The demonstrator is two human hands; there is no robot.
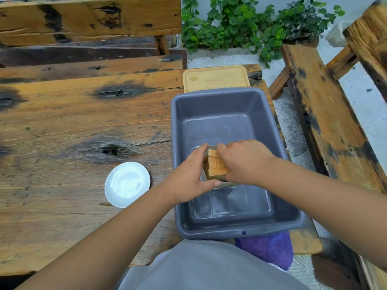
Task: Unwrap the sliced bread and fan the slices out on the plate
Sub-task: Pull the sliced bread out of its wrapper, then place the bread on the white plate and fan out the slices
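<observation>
A small block of sliced bread (215,166), brown-crusted, sits in a clear wrapper inside a grey plastic tub (228,97). My left hand (188,176) cups the wrapper's left side, thumb at its near edge. My right hand (245,162) grips the bread from the right, fingers curled over the top slices. The clear wrapper (230,185) shows at the near edge below my hands. A small white plate (127,184) lies on the wooden table to the left of the tub, with nothing on it.
A light wooden cutting board (215,78) lies behind the tub. A purple cloth (270,250) sits at the table's near edge under the tub. Wooden benches (326,114) stand to the right and far side; green plants (240,24) grow beyond.
</observation>
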